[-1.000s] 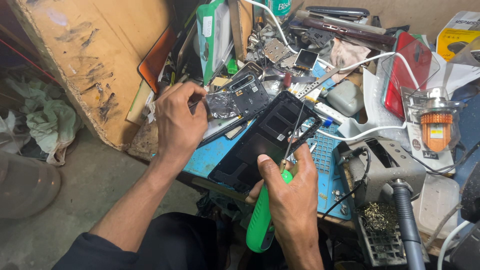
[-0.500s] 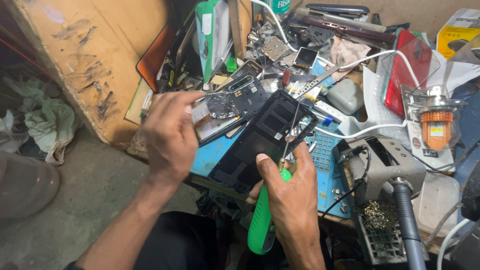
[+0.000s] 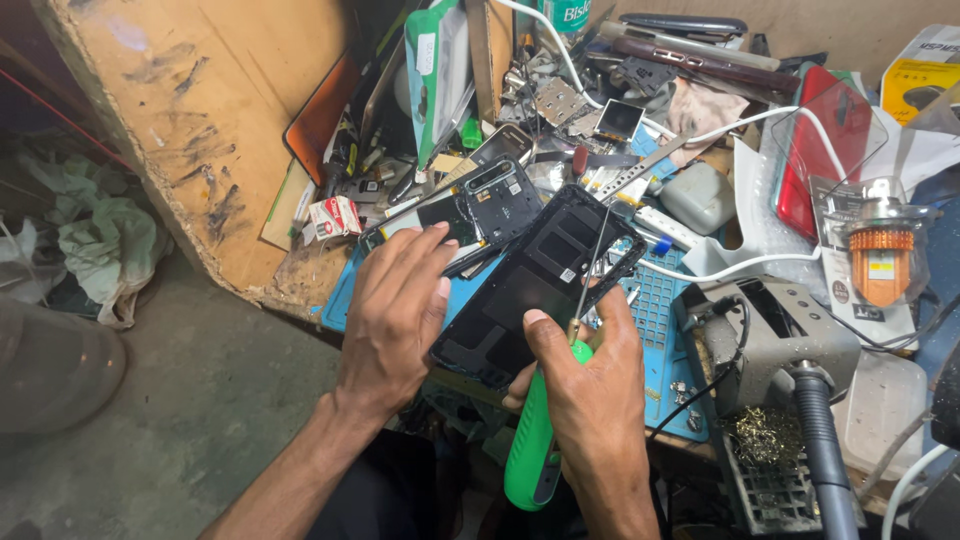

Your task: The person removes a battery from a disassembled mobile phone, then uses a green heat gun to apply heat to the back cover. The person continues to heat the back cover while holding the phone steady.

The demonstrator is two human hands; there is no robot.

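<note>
Your right hand [image 3: 590,400] pinches the green screwdriver [image 3: 540,440] in a tight grip, tip over the black phone frame [image 3: 530,290] on the blue mat [image 3: 660,330]. Your left hand [image 3: 395,310], fingers spread, rests at the frame's left edge.

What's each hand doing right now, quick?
Left hand: open, fingers resting on the black phone frame.
Right hand: closed around the green screwdriver, thumb on the frame.
</note>
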